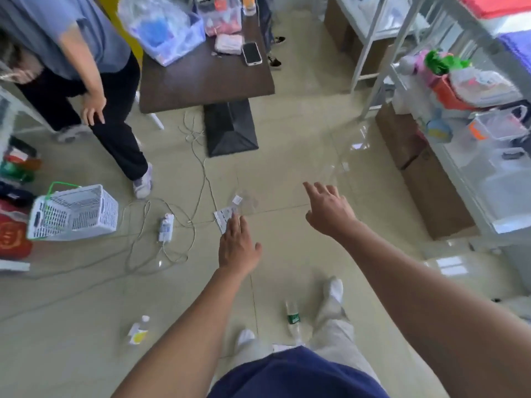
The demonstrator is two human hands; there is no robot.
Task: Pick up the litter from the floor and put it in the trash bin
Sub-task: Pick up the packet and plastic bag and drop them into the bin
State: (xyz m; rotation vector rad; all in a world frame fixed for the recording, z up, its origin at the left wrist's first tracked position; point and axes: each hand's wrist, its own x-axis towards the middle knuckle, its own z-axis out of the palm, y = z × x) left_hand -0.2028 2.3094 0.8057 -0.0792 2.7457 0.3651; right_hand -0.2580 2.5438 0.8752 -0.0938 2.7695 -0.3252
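A white printed paper slip point(223, 219) lies on the tiled floor, beside a clear plastic wrapper point(246, 201) with a small white label. My left hand point(237, 245) is stretched out flat just over the slip's near edge, fingers apart, holding nothing. My right hand point(329, 209) reaches forward to the right of the wrapper, open and empty. Close to my feet lie a plastic bottle with a green label point(292, 317) and, left of it, a bottle with a yellow label point(139, 330). A white slatted basket point(73, 212) with green handles stands at the left.
A power strip point(166, 228) with tangled white cables sprawls between the basket and the slip. Another person point(86, 67) stands at the upper left. A dark table point(205, 79) on a black base is ahead. White shelving point(465, 116) and cardboard boxes point(425, 173) line the right.
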